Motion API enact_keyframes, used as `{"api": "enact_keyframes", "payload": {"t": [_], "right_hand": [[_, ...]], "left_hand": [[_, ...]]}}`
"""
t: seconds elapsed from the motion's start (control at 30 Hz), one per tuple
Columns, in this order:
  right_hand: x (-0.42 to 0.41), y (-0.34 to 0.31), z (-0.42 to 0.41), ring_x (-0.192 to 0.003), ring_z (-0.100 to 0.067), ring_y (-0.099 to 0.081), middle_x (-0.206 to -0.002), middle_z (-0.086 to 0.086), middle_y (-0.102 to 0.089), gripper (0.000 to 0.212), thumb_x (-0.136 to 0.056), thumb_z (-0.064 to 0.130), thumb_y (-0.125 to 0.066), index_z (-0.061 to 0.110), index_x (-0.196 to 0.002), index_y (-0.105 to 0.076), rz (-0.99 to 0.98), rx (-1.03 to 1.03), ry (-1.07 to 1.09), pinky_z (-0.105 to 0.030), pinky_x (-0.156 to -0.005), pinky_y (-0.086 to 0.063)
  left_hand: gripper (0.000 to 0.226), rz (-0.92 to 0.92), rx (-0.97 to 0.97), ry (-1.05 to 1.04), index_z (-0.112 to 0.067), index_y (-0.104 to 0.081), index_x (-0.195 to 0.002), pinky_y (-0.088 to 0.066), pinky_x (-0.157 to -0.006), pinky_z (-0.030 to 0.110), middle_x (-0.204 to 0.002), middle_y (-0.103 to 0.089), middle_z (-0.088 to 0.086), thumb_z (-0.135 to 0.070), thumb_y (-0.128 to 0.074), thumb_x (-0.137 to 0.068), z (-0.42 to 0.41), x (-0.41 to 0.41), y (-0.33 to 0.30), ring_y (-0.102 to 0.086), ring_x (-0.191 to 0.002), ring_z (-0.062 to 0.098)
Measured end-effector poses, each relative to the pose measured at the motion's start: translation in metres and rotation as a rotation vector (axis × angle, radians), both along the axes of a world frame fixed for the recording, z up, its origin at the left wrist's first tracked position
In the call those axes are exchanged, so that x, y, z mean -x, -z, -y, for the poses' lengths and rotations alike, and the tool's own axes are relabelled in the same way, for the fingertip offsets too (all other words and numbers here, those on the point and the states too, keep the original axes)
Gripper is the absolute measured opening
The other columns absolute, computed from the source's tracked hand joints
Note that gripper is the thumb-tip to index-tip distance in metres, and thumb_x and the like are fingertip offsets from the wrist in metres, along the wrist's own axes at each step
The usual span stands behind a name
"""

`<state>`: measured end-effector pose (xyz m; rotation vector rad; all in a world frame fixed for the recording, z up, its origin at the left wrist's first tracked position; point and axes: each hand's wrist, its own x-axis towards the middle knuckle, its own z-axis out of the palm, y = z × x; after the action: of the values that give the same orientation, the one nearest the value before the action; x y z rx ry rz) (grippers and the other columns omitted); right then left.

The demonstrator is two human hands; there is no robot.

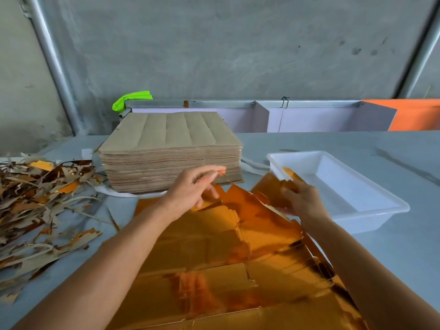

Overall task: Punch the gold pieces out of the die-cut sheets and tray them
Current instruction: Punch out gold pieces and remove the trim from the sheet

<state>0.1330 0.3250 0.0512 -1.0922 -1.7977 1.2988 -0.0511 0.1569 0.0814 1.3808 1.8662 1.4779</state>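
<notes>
The gold die-cut sheets (pixel 214 258) lie spread on the grey tabletop (pixel 392 246) in front of a tall stack of brown sheets (pixel 170 148). The right hand (pixel 302 198) grips a gold piece (pixel 273 189) just beside the white tray (pixel 338 186). The left hand (pixel 192 189) hovers over the sheets, pinching a thin sliver between thumb and forefinger. Scrap strips (pixel 40 198) are heaped at the left.
</notes>
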Motion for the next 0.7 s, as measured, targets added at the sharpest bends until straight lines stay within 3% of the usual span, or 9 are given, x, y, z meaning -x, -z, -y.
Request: {"api": "enact_keyframes", "payload": {"t": [0.1, 0.17, 0.23, 0.3, 0.43, 0.57, 0.7], "right_hand": [[-0.006, 0.003, 0.010, -0.058, -0.002, -0.062, -0.083, 0.004, -0.061, 0.024, -0.095, 0.006, -0.054, 0.011, -0.117, -0.061, 0.049, -0.114, -0.139, -0.012, -0.047, -0.045], [-0.009, 0.001, 0.015, -0.074, -0.001, -0.062, -0.100, 0.004, -0.061, 0.038, -0.095, 0.004, -0.052, 0.022, -0.129, -0.055, 0.051, -0.167, -0.209, -0.016, -0.060, -0.052], [-0.008, -0.002, 0.022, -0.090, -0.009, -0.061, -0.111, 0.005, -0.060, 0.042, -0.096, 0.004, -0.050, 0.026, -0.131, -0.053, 0.077, -0.176, -0.261, -0.027, -0.077, -0.054], [-0.007, -0.005, 0.026, -0.083, -0.007, -0.062, -0.102, 0.006, -0.066, 0.033, -0.097, 0.005, -0.050, 0.026, -0.120, -0.061, 0.052, -0.126, -0.298, -0.024, -0.074, -0.051], [-0.011, -0.012, 0.032, -0.068, -0.010, -0.068, -0.079, 0.001, -0.073, 0.019, -0.096, 0.017, -0.053, 0.021, -0.094, -0.071, 0.039, -0.023, -0.396, -0.028, -0.068, -0.053], [-0.017, -0.015, 0.033, -0.078, -0.022, -0.071, -0.089, -0.009, -0.074, 0.026, -0.082, 0.035, -0.060, 0.018, -0.096, -0.074, -0.066, 0.046, -0.531, -0.031, -0.072, -0.060], [-0.018, -0.018, 0.033, -0.077, -0.024, -0.072, -0.088, -0.009, -0.075, 0.025, -0.072, 0.033, -0.067, 0.017, -0.088, -0.076, -0.119, 0.023, -0.616, -0.028, -0.066, -0.058]], "left_hand": [[0.024, 0.145, -0.050, 0.053, -0.018, -0.067, -0.106, -0.057, -0.062, 0.025, -0.124, -0.059, -0.002, -0.009, -0.047, -0.098, -0.005, -0.012, -0.003, -0.068, -0.090, 0.013], [0.028, 0.056, -0.008, 0.100, -0.024, -0.067, -0.102, -0.056, -0.079, 0.026, -0.114, -0.064, -0.006, -0.002, -0.052, -0.094, -0.008, -0.017, 0.000, -0.067, -0.093, 0.009], [0.038, -0.071, 0.059, 0.154, -0.037, -0.062, -0.102, -0.052, -0.084, 0.019, -0.108, -0.064, -0.014, -0.003, -0.066, -0.084, -0.011, -0.020, 0.003, -0.064, -0.095, 0.001], [0.040, -0.171, 0.095, 0.125, -0.044, -0.059, -0.096, -0.050, -0.079, 0.012, -0.098, -0.062, -0.021, -0.014, -0.077, -0.077, -0.013, -0.024, 0.006, -0.062, -0.092, -0.003], [0.025, -0.222, -0.002, -0.027, -0.037, -0.062, -0.073, -0.041, -0.065, 0.000, -0.079, -0.061, -0.022, -0.019, -0.079, -0.074, -0.022, -0.030, 0.006, -0.056, -0.073, -0.017], [0.018, -0.192, -0.010, -0.148, -0.029, -0.062, -0.070, -0.043, -0.068, 0.016, -0.076, -0.064, -0.010, -0.022, -0.074, -0.080, -0.026, -0.029, 0.002, -0.058, -0.075, 0.000], [0.020, -0.196, 0.007, -0.242, -0.027, -0.060, -0.067, -0.045, -0.071, 0.026, -0.072, -0.060, -0.012, -0.028, -0.074, -0.081, -0.026, -0.028, -0.001, -0.057, -0.076, 0.007]]}}
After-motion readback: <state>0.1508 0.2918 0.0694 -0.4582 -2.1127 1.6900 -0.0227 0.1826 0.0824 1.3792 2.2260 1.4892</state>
